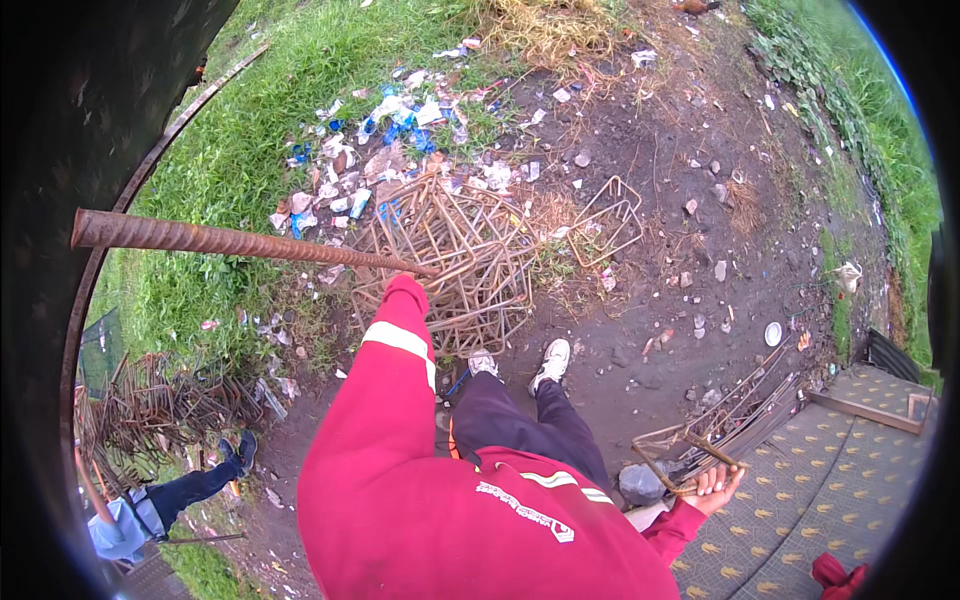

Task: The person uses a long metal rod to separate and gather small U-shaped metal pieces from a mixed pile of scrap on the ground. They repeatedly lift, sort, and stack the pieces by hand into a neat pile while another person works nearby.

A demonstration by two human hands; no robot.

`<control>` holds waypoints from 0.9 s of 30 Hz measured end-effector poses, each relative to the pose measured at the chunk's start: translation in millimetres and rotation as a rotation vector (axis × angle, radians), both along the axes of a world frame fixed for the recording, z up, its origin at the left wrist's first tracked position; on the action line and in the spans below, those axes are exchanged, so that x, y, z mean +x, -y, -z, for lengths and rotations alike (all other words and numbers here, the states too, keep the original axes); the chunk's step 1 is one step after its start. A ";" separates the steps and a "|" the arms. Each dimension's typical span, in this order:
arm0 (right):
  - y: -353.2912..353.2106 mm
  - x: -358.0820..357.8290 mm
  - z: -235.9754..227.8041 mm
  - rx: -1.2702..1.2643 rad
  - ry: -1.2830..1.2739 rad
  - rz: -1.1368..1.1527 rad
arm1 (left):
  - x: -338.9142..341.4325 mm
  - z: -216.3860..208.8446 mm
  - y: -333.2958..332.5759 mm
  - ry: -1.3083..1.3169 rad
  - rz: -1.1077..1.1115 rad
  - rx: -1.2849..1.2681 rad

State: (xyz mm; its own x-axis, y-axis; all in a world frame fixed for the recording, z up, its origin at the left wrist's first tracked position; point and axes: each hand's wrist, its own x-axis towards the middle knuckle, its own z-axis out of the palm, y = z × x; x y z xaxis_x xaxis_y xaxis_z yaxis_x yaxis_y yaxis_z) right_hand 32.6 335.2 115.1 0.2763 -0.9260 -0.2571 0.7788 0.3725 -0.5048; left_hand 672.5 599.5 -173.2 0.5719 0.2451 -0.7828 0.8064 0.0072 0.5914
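Bent at its corners, a rusty rectangular steel stirrup [662,470] is held at my right side, with the fingers of my right hand [714,484] wrapped round its near end. My left arm, in a red sleeve with a reflective band, reaches forward, and its hand is hidden beyond the cuff. A thick ribbed rebar [250,242] crosses from the left to just past that cuff. Whether my left hand touches it, I cannot tell. Beyond the cuff, in front of my shoes, lies a tangled pile of rusty stirrups [470,260].
One loose stirrup [608,222] lies right of the pile. Litter [400,125] and stones cover the ground beyond. Long thin bars [745,425] lie beside a patterned sheet [820,480] at right. Another person [135,520] is at lower left, near more bent steel [160,405].
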 end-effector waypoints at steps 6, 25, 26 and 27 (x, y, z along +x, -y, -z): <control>-19.5 -22.1 -13.0 0.083 -0.138 0.200 | -4.8 8.6 4.4 0.092 -0.354 -0.321; 39.1 67.8 19.3 0.172 -0.081 0.007 | -92.5 -310.8 -32.8 0.668 -0.477 -0.714; 43.7 77.9 23.2 0.187 -0.053 -0.016 | -101.3 -339.0 -33.2 0.751 -0.470 -0.764; 49.0 86.8 26.1 0.198 -0.063 -0.023 | -111.6 -365.6 -34.9 0.862 -0.425 -0.813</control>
State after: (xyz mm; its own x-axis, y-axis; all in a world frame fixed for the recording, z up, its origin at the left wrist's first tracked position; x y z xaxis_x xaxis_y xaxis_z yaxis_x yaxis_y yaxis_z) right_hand 119.4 286.2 88.9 0.2741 -0.8496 -0.4506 0.7384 0.4861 -0.4674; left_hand 560.9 634.4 192.4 0.9657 0.1585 -0.2059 0.0055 0.7796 0.6263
